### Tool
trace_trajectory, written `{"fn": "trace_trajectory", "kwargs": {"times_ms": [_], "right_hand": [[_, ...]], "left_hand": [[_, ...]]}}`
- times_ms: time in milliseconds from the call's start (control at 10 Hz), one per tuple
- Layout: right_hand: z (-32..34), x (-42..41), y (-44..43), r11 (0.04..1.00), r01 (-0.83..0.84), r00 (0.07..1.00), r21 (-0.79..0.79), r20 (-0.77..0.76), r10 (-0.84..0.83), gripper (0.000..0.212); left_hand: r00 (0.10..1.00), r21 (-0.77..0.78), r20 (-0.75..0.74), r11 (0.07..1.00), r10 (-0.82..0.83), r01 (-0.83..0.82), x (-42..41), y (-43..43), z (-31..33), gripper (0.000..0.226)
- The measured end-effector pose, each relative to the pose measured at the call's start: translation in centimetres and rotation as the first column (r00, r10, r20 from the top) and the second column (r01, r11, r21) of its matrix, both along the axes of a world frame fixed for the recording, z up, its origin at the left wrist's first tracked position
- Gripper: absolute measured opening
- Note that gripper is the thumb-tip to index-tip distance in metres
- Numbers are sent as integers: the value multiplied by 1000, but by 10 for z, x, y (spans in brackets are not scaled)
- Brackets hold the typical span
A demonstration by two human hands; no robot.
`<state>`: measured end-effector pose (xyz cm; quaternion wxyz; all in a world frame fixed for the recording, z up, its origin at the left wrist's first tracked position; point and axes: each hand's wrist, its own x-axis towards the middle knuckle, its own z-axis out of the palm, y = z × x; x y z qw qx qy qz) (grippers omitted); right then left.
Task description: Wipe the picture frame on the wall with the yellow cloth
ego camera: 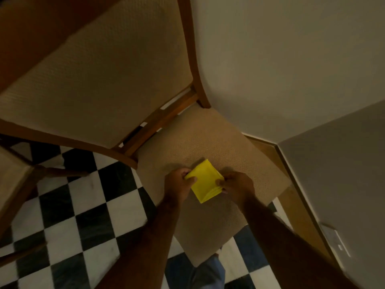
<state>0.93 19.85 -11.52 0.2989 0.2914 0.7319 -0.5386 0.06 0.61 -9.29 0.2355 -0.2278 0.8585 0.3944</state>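
Note:
A folded yellow cloth (205, 181) is held between both hands just above the beige seat of a wooden chair (210, 140). My left hand (179, 183) pinches the cloth's left edge, thumb on top. My right hand (236, 184) grips its right edge. The cloth forms a small square, several layers thick. No picture frame is in view.
The chair's padded backrest (100, 76) rises at upper left. A plain wall (291, 59) and its corner stand to the right, with a wall socket (335, 239) low on it. Black-and-white checkered floor (83, 215) spreads at lower left. Part of another chair (14, 180) is at the left edge.

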Motion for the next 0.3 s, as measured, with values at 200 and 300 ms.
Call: {"fn": "trace_trajectory", "kwargs": {"times_ms": [200, 300], "right_hand": [[-15, 16, -2, 875, -359, 899, 326, -131, 418, 46], [-7, 14, -4, 737, -384, 842, 556, -115, 526, 65]], "left_hand": [[976, -215, -27, 955, -214, 204, 6, 6, -17, 34], [923, -399, -22, 850, -383, 343, 6, 13, -10, 51]]}}
